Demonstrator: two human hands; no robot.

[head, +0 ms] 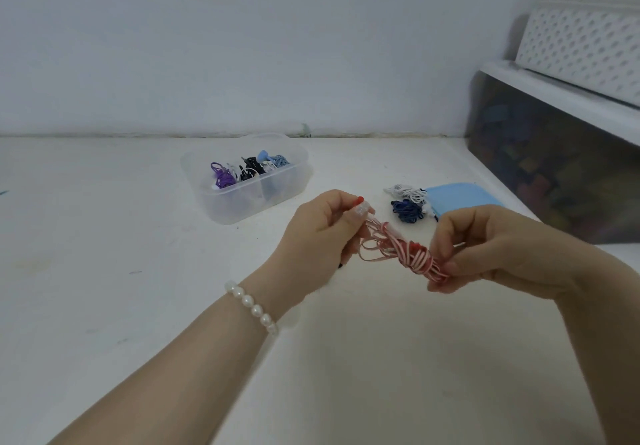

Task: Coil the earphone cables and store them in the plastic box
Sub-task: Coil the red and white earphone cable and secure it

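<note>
Earphone cables fill the view from left to right. Farthest left, the clear plastic box point(221, 206) sits on the white surface point(104, 271) near the wall point(242, 46); inside it you see coiled sets: purple point(222, 177), white point(234, 169), black point(250, 167) and light blue point(278, 161). Nearer you, a pearl bracelet point(252, 306) circles your left wrist. Your left hand point(320, 230) is raised above the surface, its fingers curled and pinching one end of the red-and-white earphone cable point(405, 252), with a red tip showing just above the thumb. The bundle spans the gap between your hands: loose loops on the left side, tighter wraps around the middle. Your right hand point(485, 247) clamps the other end of that bundle between thumb and curled fingers. Beyond the hands, on the surface, lie a white earphone set point(407, 192) and a dark blue coil point(407, 209), touching each other, just beside a light blue pouch point(464, 198). At far right stands a dark translucent storage bin point(554, 174) with a white perforated basket point(585, 46) on top.
</note>
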